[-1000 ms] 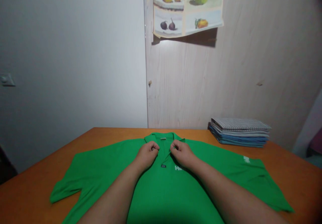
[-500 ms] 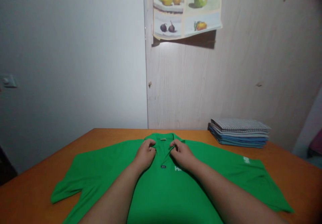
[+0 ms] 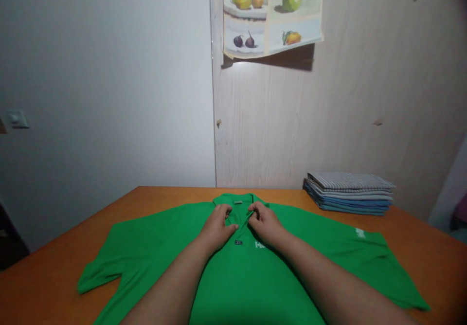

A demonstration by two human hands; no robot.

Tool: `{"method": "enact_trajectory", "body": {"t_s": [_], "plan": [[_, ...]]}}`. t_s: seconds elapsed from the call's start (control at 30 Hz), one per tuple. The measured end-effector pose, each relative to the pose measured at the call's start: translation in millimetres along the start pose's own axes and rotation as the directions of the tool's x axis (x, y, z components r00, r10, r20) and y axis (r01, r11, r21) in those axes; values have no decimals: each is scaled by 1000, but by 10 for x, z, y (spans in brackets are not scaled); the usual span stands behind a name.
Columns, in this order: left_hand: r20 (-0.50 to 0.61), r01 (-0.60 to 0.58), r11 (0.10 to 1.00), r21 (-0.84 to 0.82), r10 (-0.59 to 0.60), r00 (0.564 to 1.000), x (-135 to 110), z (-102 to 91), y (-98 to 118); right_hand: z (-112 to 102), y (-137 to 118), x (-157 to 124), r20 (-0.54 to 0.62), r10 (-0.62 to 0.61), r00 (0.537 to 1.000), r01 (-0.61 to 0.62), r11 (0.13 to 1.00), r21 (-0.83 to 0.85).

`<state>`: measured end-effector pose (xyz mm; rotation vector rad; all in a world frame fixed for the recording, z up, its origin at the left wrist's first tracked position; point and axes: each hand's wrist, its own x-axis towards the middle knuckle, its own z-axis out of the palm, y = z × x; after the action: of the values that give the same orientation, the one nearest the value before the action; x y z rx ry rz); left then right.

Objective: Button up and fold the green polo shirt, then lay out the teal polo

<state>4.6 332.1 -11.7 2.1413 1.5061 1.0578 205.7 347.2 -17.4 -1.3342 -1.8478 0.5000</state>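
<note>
A green polo shirt lies spread front side up, its short sleeves out to both sides and its collar at the far end. A small dark label sits at the bottom of the neck opening, and white lettering shows on the chest beside my right wrist. My left hand rests at the left side of the opening, thumb and fingers apart, the thumb reaching toward the placket. On the other side, my right hand pinches the placket edge just under the collar. Its fingertips are partly hidden.
The shirt covers much of an orange-brown table. A stack of folded cloths, striped on top and blue below, stands at the back right. Behind is a wall with a sheet of fruit paintings and a switch at left.
My left hand has loosened its closed grip, its thumb moving away from the fingers and toward the middle of the placket. My right hand keeps its pinch. The view has shifted slightly.
</note>
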Motion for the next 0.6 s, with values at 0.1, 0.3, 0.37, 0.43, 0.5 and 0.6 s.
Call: {"method": "enact_trajectory", "body": {"t_s": [0.1,0.3,0.37,0.43,0.5,0.6], "plan": [[21,13,1000,-12,-13,1000,-18,13,23,8,4,-3,-22,-10,1000,10,1000,2],[28,-48,993,106,45,999,-25,10,40,30,41,13,-105,-13,994,20,998,66],[64,-69,985,160,60,996,-29,2,57,37,57,17,-98,-20,995,27,997,77],[125,-103,979,175,82,989,-37,-9,82,38,66,15,-74,-36,997,41,996,75],[172,-115,977,179,84,982,-48,-16,106,34,64,7,-51,-51,997,54,997,61],[196,-83,978,192,45,980,-60,-6,113,18,37,-3,2,-74,997,73,997,26]]}}
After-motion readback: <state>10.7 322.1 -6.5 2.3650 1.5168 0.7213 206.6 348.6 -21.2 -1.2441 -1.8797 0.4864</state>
